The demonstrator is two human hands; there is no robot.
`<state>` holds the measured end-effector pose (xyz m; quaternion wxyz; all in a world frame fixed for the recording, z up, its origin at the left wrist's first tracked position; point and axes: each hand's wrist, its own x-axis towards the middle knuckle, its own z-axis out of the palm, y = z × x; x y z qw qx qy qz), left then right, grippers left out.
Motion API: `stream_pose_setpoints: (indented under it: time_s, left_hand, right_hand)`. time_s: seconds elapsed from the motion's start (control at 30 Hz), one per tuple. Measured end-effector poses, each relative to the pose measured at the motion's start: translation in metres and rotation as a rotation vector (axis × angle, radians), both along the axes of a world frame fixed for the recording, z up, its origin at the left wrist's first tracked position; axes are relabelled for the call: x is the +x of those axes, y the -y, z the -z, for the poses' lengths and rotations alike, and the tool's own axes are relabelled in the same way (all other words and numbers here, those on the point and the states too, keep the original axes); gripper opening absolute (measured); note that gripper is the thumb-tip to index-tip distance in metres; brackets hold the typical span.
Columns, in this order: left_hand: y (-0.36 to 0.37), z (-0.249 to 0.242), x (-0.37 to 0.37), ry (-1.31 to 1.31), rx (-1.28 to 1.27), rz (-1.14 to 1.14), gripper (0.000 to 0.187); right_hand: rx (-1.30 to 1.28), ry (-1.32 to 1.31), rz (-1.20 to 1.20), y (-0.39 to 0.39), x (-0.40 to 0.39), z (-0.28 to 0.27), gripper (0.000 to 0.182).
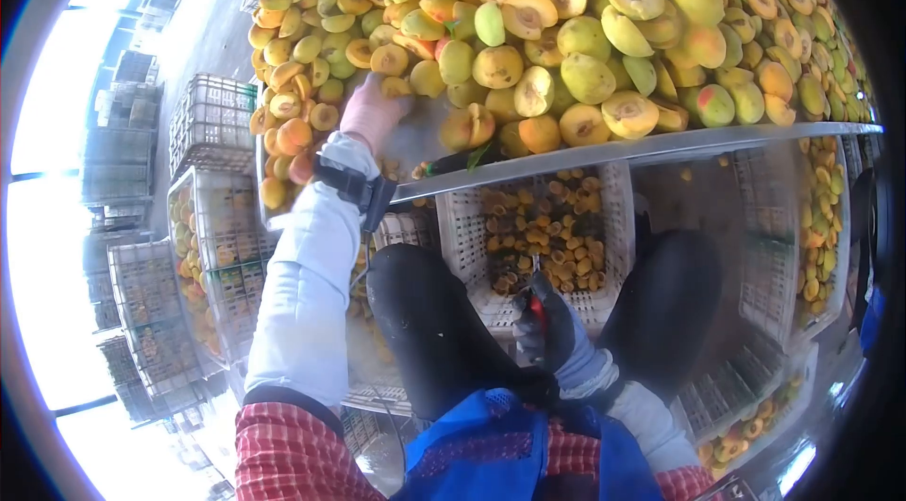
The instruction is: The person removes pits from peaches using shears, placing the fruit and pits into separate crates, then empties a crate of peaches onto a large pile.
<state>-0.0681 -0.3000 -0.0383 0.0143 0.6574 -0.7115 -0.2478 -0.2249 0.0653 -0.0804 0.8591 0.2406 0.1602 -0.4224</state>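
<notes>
My left hand is at the left side of a metal-edged table, right at the peaches heaped there. Its fingers are blurred and partly hidden by the fruit, with a peach half just beyond them. Many of the peaches are cut in half, some showing the stone or its hollow. Low between my knees, my gloved right hand is closed around a red-handled tool whose thin metal tip points up. That tip overlaps a white plastic crate holding small brownish-yellow peach pieces.
Stacked crates with peaches stand at my left, and more grey crates farther off. Another crate of peaches is at my right. A dark-handled object lies at the table's near edge.
</notes>
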Motion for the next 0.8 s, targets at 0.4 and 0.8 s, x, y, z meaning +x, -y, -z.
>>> stream_pose_setpoints:
  time_s: [0.4,0.8]
  left_hand:
    - [-0.254,-0.044,-0.037,-0.828,-0.007,-0.032,0.034]
    - [-0.319,-0.04,-0.048,-0.932,-0.175,-0.18,0.033]
  right_hand:
    - [-0.383,-0.657,0.115,-0.002,0.015,-0.054,0.042]
    - [-0.432,-0.785,0.084,-0.032,0.022,-0.051,0.02]
